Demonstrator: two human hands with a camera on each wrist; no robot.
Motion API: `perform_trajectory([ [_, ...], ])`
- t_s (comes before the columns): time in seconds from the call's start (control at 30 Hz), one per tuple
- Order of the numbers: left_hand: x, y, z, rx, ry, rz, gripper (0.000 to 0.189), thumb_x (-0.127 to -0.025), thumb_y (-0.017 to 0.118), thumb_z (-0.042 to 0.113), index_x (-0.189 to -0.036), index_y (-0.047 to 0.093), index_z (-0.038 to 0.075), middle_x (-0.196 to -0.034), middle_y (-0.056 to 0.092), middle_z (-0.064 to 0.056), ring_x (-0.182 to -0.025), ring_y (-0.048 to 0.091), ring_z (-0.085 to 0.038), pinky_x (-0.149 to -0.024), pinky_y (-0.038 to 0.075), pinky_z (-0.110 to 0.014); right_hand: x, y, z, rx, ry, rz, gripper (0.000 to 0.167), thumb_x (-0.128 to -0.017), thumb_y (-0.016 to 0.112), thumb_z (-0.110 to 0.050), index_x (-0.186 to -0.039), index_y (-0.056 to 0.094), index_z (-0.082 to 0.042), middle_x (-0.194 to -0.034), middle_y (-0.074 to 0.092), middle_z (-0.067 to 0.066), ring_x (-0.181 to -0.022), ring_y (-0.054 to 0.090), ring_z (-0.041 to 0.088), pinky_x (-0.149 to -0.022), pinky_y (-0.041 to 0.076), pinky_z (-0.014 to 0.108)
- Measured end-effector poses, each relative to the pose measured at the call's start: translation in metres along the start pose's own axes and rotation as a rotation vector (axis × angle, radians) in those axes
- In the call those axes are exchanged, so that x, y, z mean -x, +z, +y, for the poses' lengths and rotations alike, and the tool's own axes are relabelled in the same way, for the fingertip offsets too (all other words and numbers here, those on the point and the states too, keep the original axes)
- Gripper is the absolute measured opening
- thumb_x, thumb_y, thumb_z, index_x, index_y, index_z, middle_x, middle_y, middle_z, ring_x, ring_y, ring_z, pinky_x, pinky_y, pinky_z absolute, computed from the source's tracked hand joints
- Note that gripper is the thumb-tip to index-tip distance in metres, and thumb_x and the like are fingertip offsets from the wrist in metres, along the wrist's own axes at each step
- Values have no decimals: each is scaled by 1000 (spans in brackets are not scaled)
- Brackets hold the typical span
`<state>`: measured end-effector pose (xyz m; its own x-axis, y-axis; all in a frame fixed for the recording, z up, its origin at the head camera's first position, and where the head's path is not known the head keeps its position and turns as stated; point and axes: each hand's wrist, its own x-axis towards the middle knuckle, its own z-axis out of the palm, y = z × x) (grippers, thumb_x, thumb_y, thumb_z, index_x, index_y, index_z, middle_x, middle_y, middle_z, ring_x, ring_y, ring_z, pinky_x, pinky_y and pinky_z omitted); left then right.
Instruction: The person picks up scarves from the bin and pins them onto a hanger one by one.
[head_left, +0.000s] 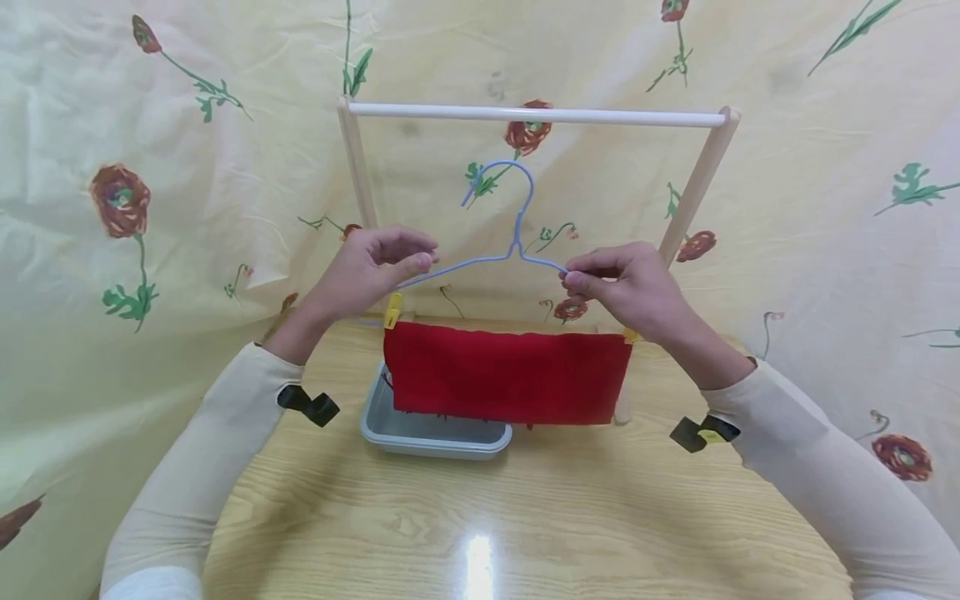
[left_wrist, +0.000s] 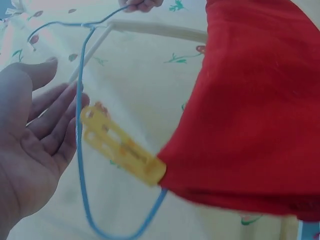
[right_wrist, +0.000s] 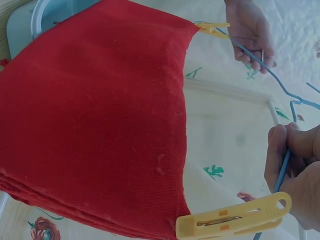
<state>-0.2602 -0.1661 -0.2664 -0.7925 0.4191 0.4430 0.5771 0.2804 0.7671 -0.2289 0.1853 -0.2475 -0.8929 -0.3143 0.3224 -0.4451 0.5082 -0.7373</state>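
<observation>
A blue wire hanger is held up in front of the rack, its hook pointing upward. My right hand pinches the hanger's right arm between thumb and fingers. On the other side my left hand is loosely spread, its fingers right at the wire in the left wrist view. A folded red cloth hangs below from the hanger's lower bar. One yellow clothespin grips the cloth's left corner, and another yellow clothespin grips the right corner.
Behind the hanger stands a wooden rack with a white top rail. A grey-blue basin, partly covered by the cloth, sits on the wooden table. A floral curtain backs the scene.
</observation>
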Motion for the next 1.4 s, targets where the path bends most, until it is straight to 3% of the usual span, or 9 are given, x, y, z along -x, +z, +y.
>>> perform_trajectory([
  [0.2, 12, -9, -12, 54, -58, 146, 34, -98, 69, 12, -129, 63, -3, -122, 70, -18, -104, 70, -15, -90, 55, -22, 4, -6, 1, -10, -33, 17, 19, -95, 71, -4, -111, 75, 5, -97, 74, 17, -77, 72, 10, -76, 57, 17],
  [0.4, 23, -12, -27, 49, -108, 294, 36, -100, 67, 19, -128, 61, -3, -123, 68, -18, -103, 66, -10, -93, 51, -20, 6, -10, 3, -21, -37, 48, 18, -95, 70, -2, -110, 74, 7, -95, 74, 12, -78, 72, 8, -77, 58, 18],
  [0.63, 33, -7, -49, 44, -168, 426, 41, -98, 70, 27, -128, 62, 1, -119, 68, -8, -104, 65, -13, -92, 51, -22, 10, -13, 2, -1, 5, 91, 18, -96, 70, -3, -111, 75, 6, -96, 76, 15, -77, 73, 9, -78, 57, 16],
  [0.9, 34, 5, -80, 37, -204, 567, 43, -97, 72, 23, -130, 62, -1, -129, 66, -17, -109, 64, -15, -93, 49, -24, 14, -17, 3, -25, -1, 103, 19, -95, 69, 0, -112, 73, 7, -92, 76, 4, -76, 73, 8, -77, 57, 17],
  [1.03, 30, 8, -92, 38, -222, 613, 46, -95, 73, 20, -133, 59, -3, -134, 63, -19, -117, 63, -26, -98, 50, -29, 18, -21, 5, -11, -4, 117, 19, -96, 69, -1, -112, 74, 7, -91, 75, 4, -75, 72, 9, -76, 58, 17],
  [1.2, 26, 10, -105, 19, -235, 634, 55, -93, 77, 23, -137, 56, -2, -138, 61, -18, -125, 59, -31, -108, 46, -46, 22, -28, 4, -2, -6, 134, 18, -96, 70, -2, -110, 74, 8, -89, 75, 2, -74, 71, 11, -74, 58, 18],
  [1.4, 19, 15, -119, -23, -258, 624, 61, -91, 79, 28, -142, 55, 1, -143, 59, -16, -131, 56, -33, -111, 44, -44, 26, -36, 3, 20, -36, 154, 18, -95, 70, 0, -109, 74, 9, -85, 74, -9, -71, 71, 8, -73, 57, 16],
])
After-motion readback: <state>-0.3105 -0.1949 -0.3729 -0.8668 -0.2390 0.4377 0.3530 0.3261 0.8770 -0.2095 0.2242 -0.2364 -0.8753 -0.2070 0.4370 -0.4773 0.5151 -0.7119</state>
